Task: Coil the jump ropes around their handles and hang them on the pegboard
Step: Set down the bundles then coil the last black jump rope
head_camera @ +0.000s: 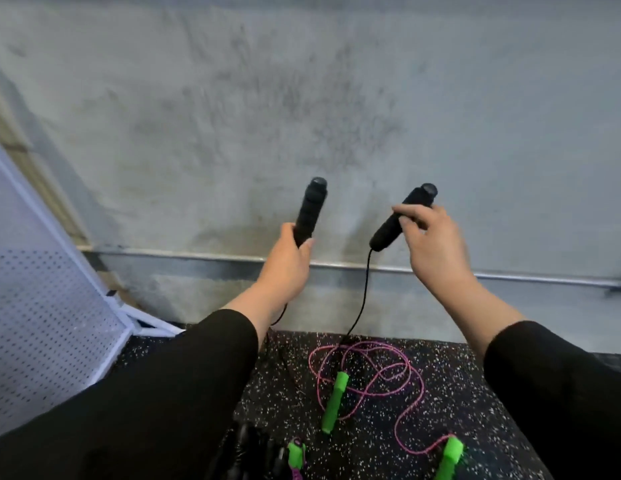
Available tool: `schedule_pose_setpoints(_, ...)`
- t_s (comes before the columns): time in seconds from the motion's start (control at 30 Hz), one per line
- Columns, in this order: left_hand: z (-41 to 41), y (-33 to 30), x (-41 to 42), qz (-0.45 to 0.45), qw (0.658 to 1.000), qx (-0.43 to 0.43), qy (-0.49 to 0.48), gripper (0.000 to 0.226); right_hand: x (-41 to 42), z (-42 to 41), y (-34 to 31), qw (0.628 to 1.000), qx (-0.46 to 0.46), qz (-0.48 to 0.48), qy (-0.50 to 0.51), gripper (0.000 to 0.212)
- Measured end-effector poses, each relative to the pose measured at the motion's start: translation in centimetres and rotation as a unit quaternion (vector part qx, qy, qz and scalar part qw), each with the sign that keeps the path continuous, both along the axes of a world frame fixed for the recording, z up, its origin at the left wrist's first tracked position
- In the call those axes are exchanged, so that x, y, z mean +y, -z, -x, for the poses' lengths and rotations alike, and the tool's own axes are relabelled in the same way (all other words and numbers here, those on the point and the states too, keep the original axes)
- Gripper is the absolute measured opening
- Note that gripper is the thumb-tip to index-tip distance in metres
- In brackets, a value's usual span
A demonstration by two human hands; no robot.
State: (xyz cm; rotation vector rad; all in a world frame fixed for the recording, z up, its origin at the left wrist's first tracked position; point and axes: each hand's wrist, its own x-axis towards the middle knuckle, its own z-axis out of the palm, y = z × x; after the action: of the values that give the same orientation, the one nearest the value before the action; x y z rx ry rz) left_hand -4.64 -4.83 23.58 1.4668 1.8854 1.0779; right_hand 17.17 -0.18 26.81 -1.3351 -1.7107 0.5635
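bring the two black foam-grip handles together side by side before you wind, so the thin black cord (362,299) wraps both at once; keep the turns snug and even, and draw the slack up off the speckled black rubber floor (475,393); your left hand (288,265) grips the lower end of the upright black handle (311,209), fingers curled round it; your right hand (434,244) pinches the tilted black handle (402,216) between thumb and fingertips, the other fingers loosely bent; the white perforated pegboard (42,323) leans at your left; a pink rope with green handles (335,400) lies uncoiled on the floor.
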Motion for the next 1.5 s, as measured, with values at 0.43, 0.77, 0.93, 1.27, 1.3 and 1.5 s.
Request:
schedule_pose_setpoints(0.43, -6.6, -6.2, -7.2, -0.080, 0.985, -0.054, 0.141, 0.026, -8.6, -2.3, -2.0, 0.957, 0.266, 0.114, -0.036, 0.029)
schedule_pose_setpoints(0.77, -6.4, -1.6, -6.9, -0.041, 0.981, 0.027, 0.187, 0.036, -9.6, -1.5, 0.9, 0.900, 0.364, 0.227, -0.074, 0.022)
schedule_pose_setpoints(0.93, -5.5, -2.1, -5.6, -0.059, 0.975, 0.078, 0.198, 0.044, -8.5, -1.4, 0.3, 0.889, 0.388, 0.234, -0.072, 0.021)
schedule_pose_setpoints(1.27, -4.3, -1.7, -3.7, -0.043, 0.973, 0.066, 0.218, 0.052, -7.8, -2.1, 0.0, 0.873, 0.409, 0.250, -0.093, 0.022)
schedule_pose_setpoints(1.3, -4.2, -1.7, -3.6, -0.032, 0.972, 0.071, 0.220, 0.050, -7.8, -2.1, 0.0, 0.875, 0.401, 0.252, -0.099, 0.022)
schedule_pose_setpoints(1.5, -3.7, -1.8, -3.8, -0.005, 0.957, 0.128, 0.262, 0.037, -7.2, -5.4, -1.3, 0.835, 0.333, 0.367, -0.238, 0.075)
